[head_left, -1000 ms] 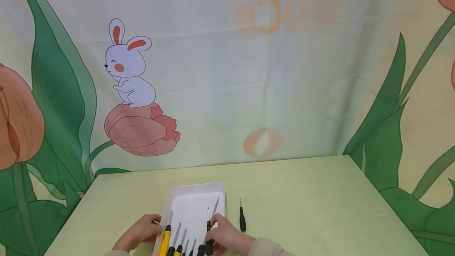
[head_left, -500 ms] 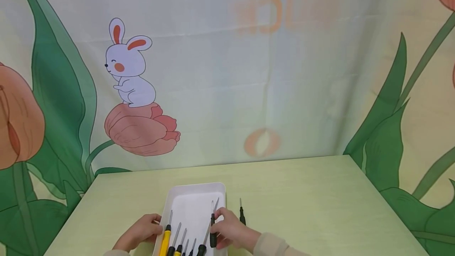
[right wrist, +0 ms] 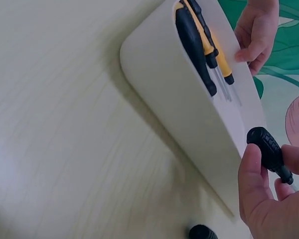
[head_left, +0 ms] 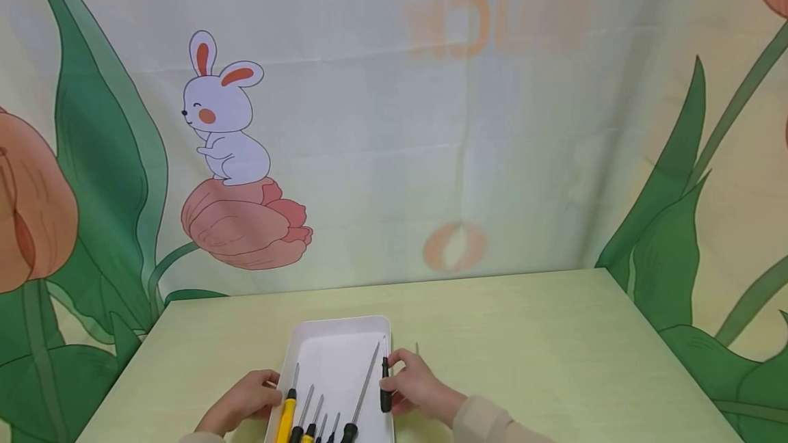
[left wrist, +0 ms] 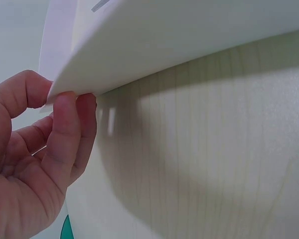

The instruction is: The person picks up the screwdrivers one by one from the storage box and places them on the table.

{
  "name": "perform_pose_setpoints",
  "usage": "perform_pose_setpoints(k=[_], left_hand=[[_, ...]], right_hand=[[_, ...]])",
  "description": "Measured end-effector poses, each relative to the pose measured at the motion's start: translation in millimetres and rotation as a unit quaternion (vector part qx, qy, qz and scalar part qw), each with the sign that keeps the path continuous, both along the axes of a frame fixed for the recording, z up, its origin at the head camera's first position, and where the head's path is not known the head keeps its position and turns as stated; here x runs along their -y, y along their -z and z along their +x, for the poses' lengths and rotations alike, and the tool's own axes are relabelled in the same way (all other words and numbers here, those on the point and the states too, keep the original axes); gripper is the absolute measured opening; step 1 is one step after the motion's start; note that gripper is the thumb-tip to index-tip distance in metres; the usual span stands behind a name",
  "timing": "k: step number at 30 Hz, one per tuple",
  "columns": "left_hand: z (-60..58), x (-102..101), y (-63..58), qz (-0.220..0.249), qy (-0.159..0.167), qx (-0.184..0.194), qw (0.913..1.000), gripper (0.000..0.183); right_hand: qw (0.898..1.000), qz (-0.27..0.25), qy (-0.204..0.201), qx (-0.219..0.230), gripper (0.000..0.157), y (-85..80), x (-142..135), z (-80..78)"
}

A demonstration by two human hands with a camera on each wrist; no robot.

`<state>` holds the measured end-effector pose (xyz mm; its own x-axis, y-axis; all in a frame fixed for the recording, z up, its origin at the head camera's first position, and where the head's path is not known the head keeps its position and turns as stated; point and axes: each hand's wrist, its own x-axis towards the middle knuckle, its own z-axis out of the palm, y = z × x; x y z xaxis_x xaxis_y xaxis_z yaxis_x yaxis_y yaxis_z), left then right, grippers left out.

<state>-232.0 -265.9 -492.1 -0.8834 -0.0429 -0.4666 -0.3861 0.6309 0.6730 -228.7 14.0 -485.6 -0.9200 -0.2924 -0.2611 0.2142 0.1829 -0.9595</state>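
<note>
A white tray [head_left: 335, 344] holds several screwdrivers, points facing away. My left hand [head_left: 246, 398] pinches its left rim, thumb on one side and fingers on the other, as the left wrist view [left wrist: 50, 134] shows. Between the thumb and fingers of my right hand [head_left: 421, 388] is a small black-handled screwdriver [head_left: 385, 392], upright in the head view over the tray's right rim. Its ribbed handle [right wrist: 266, 149] shows up close in the right wrist view. Inside the tray lie a yellow screwdriver [head_left: 286, 419] at left and a long-shafted black one [head_left: 349, 431] at right.
Another black screwdriver [right wrist: 203, 232] lies on the table to the right of the tray; in the head view my right hand hides all but its tip [head_left: 416, 348]. Behind the pale wooden table [head_left: 523, 347] hangs a printed curtain [head_left: 369, 122] with a rabbit and tulips.
My right hand has moved to the right with the small screwdriver, from over the tray to its right rim, and now covers most of the screwdriver on the table. The left hand stays put.
</note>
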Motion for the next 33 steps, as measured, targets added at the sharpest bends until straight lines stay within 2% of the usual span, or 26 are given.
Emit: perform_pose_setpoints(k=[11, 19, 33], left_hand=[[0.2, 0, -0.2, 0.0, -0.002, 0.003, 1.0, 0.036], [-0.7, 0, 0.6, -0.003, -0.002, 0.008, 1.0, 0.037], [-2.6, 2, 4.5, -0.003, -0.001, 0.004, 1.0, 0.037]], right_hand=[[0.999, 0.013, 0.029, -0.021, 0.028, 8.3, -15, -15.0], [0.998, 0.02, 0.053, -0.009, 0.03, 11.9, -29, -24.2], [0.997, 0.038, 0.059, -0.021, 0.03, 25.1, -48, -37.8]])
